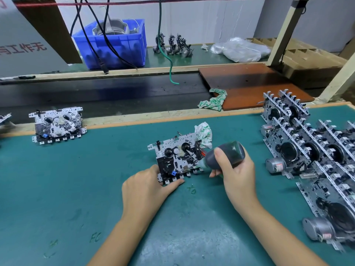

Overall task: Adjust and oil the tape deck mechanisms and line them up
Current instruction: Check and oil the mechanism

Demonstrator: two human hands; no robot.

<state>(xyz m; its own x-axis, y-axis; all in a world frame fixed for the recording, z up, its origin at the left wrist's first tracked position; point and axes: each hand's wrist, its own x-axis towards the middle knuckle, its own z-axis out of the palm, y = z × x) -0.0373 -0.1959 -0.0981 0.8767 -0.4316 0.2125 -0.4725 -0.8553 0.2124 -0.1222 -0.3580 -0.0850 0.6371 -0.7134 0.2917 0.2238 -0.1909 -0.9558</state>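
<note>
A tape deck mechanism (177, 157) lies flat on the green mat (67, 189), its key tabs facing me. My left hand (148, 186) holds its near left corner, thumb under the tabs and fingers at the left edge. My right hand (233, 170) grips a dark oil bottle (224, 156) tilted to the left, its green nozzle tip touching the mechanism's lower right part. A second mechanism (57, 124) lies flat at the mat's far left. Several mechanisms (311, 154) stand on edge in rows at the right.
A white and green rag (204, 134) sits just behind the held mechanism; another rag (213, 100) lies on a brown board (249, 85). A dark conveyor belt (115, 93) runs behind the mat. Beyond it stand a blue bin (115, 47), more mechanisms (172, 45) and a plastic bag (240, 48).
</note>
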